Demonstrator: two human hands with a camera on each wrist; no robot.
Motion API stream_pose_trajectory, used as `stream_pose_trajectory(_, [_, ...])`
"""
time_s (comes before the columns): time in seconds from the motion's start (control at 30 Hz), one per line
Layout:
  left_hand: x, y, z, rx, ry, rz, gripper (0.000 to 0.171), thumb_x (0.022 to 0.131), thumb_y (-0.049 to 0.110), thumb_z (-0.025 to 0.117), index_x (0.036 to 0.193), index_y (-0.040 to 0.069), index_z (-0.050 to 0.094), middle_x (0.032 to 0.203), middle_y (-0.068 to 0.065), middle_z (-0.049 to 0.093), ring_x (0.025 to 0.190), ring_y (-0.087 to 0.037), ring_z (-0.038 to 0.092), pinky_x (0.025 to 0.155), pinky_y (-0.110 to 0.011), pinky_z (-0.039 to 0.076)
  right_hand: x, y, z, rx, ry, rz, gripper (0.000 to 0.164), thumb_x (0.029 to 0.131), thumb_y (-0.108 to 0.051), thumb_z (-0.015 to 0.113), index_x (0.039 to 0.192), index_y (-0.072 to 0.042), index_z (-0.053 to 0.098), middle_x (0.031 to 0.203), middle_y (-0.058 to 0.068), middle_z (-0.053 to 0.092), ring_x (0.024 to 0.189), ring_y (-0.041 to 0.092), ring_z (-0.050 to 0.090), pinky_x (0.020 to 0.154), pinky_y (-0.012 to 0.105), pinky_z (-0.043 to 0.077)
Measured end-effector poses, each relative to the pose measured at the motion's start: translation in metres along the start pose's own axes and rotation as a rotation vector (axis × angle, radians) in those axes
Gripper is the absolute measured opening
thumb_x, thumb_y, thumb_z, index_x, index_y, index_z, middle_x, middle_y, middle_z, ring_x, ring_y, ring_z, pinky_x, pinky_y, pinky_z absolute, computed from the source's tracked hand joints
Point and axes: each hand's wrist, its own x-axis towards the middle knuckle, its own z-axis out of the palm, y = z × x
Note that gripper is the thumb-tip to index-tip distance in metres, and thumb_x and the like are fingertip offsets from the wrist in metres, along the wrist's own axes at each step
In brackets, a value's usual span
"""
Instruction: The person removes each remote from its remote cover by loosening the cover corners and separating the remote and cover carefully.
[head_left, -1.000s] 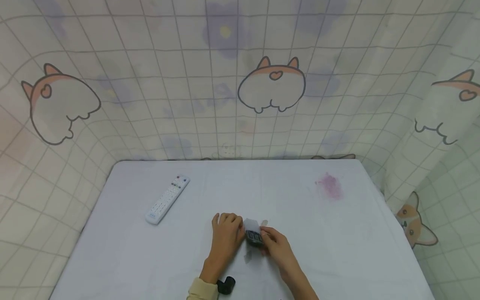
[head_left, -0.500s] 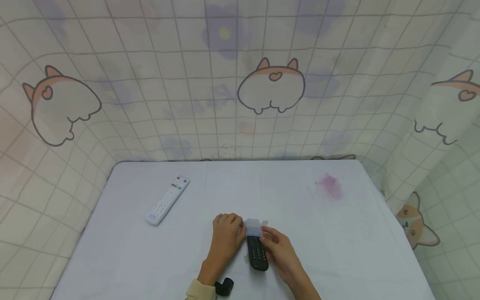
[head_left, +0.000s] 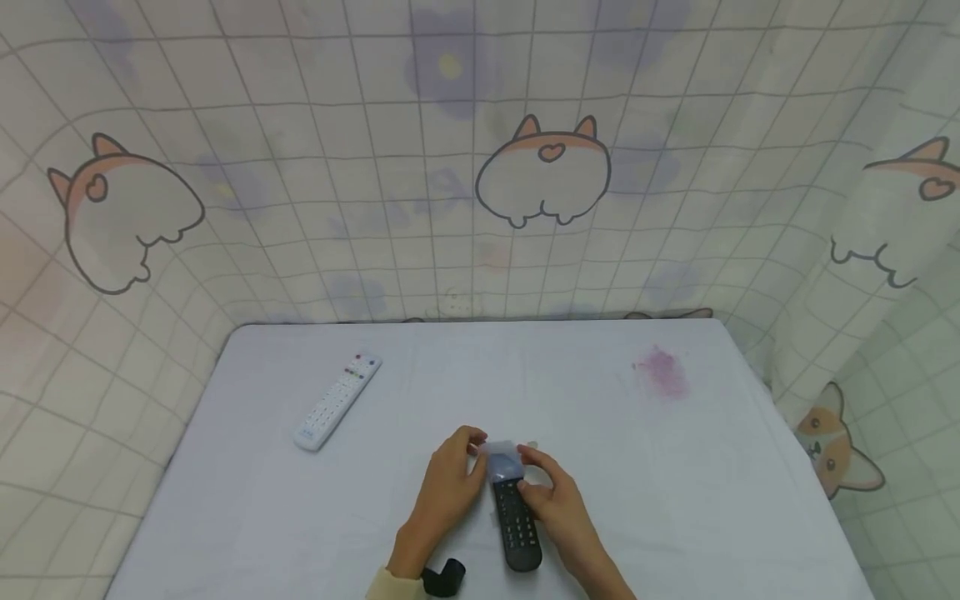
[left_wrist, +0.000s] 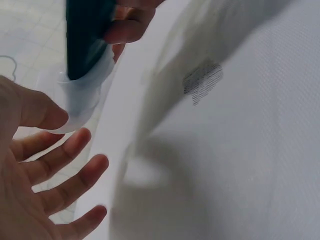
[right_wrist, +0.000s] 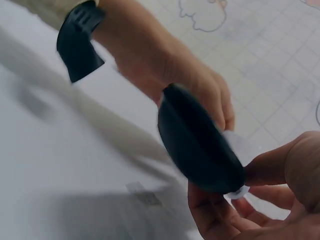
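A black remote control (head_left: pixel 517 529) with rows of buttons points its rounded end toward the person. Its far end sits inside a translucent plastic sleeve (head_left: pixel 504 463). My left hand (head_left: pixel 450 483) pinches the end of this sleeve between thumb and finger; its other fingers are spread in the left wrist view. From the right side, my right hand (head_left: pixel 558 500) holds the remote near the sleeve's mouth, thumb against its edge. In the right wrist view the remote's dark underside (right_wrist: pixel 197 145) appears raised off the table. The right fingertips are partly hidden behind it.
A white remote control (head_left: pixel 339 402) lies slantwise at the back left of the white-covered table (head_left: pixel 675 483). A pink stain (head_left: pixel 663 372) marks the cloth at the back right. Under the hands lies a small transparent scrap (right_wrist: pixel 143 194). Grid-patterned curtains surround the table.
The black remote's near end has swung down toward the person, so more of its keypad shows. The left thumb and fingers have shifted onto the sleeve's far end. The white remote stays put.
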Motion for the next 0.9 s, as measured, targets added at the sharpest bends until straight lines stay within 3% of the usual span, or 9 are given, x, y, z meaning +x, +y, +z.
stream_pose_trajectory(0.23, [-0.006, 0.001, -0.01, -0.024, -0.093, 0.067, 0.032, 0.1, 0.008, 0.062, 0.131, 0.016, 0.064, 0.125, 0.001, 0.072, 0.11, -0.013, 0.067, 0.094, -0.038, 0.057, 0.0, 0.006, -0.007, -0.07, -0.104, -0.076, 0.058, 0.1, -0.003, 0.063, 0.153, -0.021, 0.049, 0.156, 0.016, 0.046, 0.063, 0.005, 0.047, 0.062, 0.018, 0.044])
stream_pose_trajectory(0.4, [-0.011, 0.006, -0.019, -0.038, -0.188, 0.081, 0.03, 0.102, 0.017, 0.066, 0.132, 0.015, 0.064, 0.128, 0.001, 0.07, 0.119, -0.016, 0.067, 0.1, -0.043, 0.056, -0.001, 0.006, -0.013, -0.146, -0.174, -0.152, 0.055, 0.101, -0.005, 0.064, 0.15, -0.024, 0.051, 0.16, 0.012, 0.045, 0.082, 0.009, 0.063, 0.08, 0.019, 0.052])
stream_pose_trajectory(0.53, [-0.012, 0.007, -0.023, -0.041, -0.218, 0.079, 0.031, 0.102, 0.028, 0.069, 0.13, 0.016, 0.064, 0.123, 0.003, 0.071, 0.112, -0.013, 0.068, 0.094, -0.038, 0.058, 0.001, 0.005, -0.017, -0.229, -0.23, -0.232, 0.052, 0.102, -0.005, 0.062, 0.15, -0.023, 0.05, 0.16, 0.011, 0.046, 0.098, 0.013, 0.068, 0.087, 0.021, 0.055])
stream_pose_trajectory(0.7, [-0.013, 0.008, -0.024, -0.024, -0.151, 0.059, 0.018, 0.099, 0.026, 0.074, 0.115, 0.023, 0.066, 0.107, 0.007, 0.072, 0.096, -0.007, 0.066, 0.08, -0.029, 0.055, 0.003, 0.004, -0.023, -0.259, -0.291, -0.285, 0.052, 0.103, -0.005, 0.062, 0.151, -0.02, 0.049, 0.154, 0.017, 0.05, 0.098, 0.011, 0.07, 0.085, 0.022, 0.056])
stream_pose_trajectory(0.9, [-0.015, 0.012, -0.022, 0.007, -0.004, -0.015, 0.011, 0.096, 0.026, 0.075, 0.098, 0.026, 0.064, 0.093, 0.009, 0.071, 0.083, -0.006, 0.063, 0.07, -0.023, 0.049, 0.003, -0.001, -0.028, -0.22, -0.32, -0.208, 0.051, 0.102, -0.012, 0.065, 0.151, -0.014, 0.05, 0.144, 0.022, 0.057, 0.1, 0.014, 0.071, 0.082, 0.022, 0.056])
